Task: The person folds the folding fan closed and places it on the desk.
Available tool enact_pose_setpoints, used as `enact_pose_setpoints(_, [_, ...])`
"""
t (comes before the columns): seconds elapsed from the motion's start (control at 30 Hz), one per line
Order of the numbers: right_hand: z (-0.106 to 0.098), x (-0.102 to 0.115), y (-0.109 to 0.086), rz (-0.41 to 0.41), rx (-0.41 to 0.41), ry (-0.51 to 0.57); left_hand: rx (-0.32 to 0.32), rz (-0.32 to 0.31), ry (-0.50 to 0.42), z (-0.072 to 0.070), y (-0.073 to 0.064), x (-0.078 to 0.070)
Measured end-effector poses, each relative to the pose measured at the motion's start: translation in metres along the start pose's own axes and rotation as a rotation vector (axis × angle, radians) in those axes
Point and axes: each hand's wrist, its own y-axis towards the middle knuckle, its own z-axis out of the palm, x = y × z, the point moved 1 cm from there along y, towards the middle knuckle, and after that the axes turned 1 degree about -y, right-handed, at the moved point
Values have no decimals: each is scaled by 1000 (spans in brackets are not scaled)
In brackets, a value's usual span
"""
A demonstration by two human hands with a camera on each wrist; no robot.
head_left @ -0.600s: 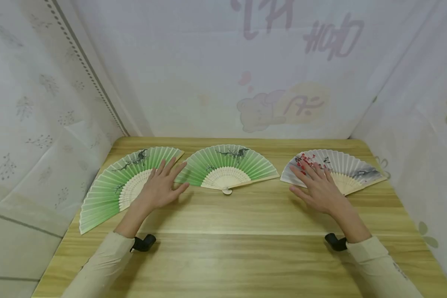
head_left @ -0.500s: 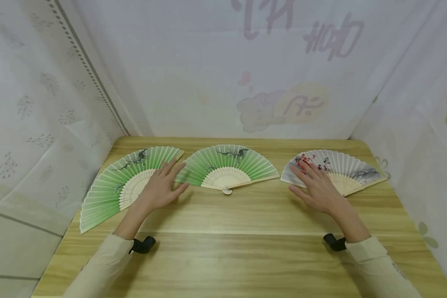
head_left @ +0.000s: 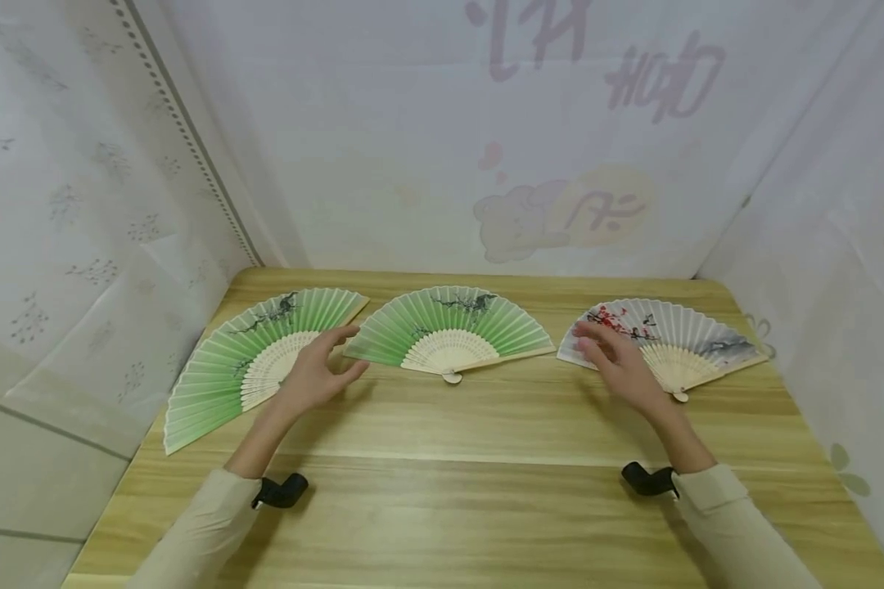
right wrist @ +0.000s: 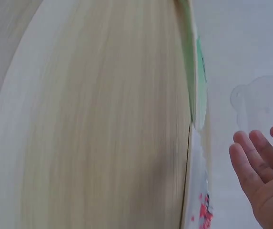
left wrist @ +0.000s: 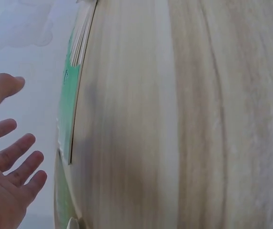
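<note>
Three spread folding fans lie along the far part of the table. The left green fan (head_left: 214, 380) is angled and partly covered by my left hand (head_left: 309, 383), which is above its ribs, empty, with relaxed, slightly bent fingers. A second green fan (head_left: 453, 319) with a dark branch print lies in the middle, its left corner close to my left fingertips. Above the left part of a grey-white fan (head_left: 685, 323) with red blossoms is my right hand (head_left: 626, 372), also empty. Both wrist views show the hands, left (left wrist: 12, 167) and right (right wrist: 265, 171), with fingers apart and holding nothing.
The wooden table (head_left: 457, 507) ends at a pale printed cloth (head_left: 354, 147) hung behind it, with more cloth on both sides. A black wrist camera (head_left: 280, 491) sits on the left wrist and another (head_left: 647, 478) on the right.
Both hands have turned from flat and spread to palms facing inward, fingers bending a little. The fans have stayed in place; the head view has shifted slightly.
</note>
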Motion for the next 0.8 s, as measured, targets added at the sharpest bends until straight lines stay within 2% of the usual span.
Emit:
enact_pose_setpoints(0.13, [11, -2, 3, 84, -2, 300, 6, 2, -26, 5, 1, 0])
enact_pose_setpoints(0.2, [17, -1, 4, 134, -2, 389, 3, 1, -37, 7, 1, -1])
enact_pose_setpoints(0.4, [40, 1, 6, 271, 21, 526, -32, -26, -80, 9, 2, -2])
enact_pose_setpoints(0.53, [54, 2, 7, 347, 35, 581, -47, -73, -136, 11, 1, -2])
enact_pose_setpoints(0.7, [68, 3, 5, 391, 54, 613, -40, -170, -166, 12, -2, -1])
enact_pose_setpoints(0.8, [75, 3, 3, 396, 63, 638, -31, -207, -176, 13, -3, 1])
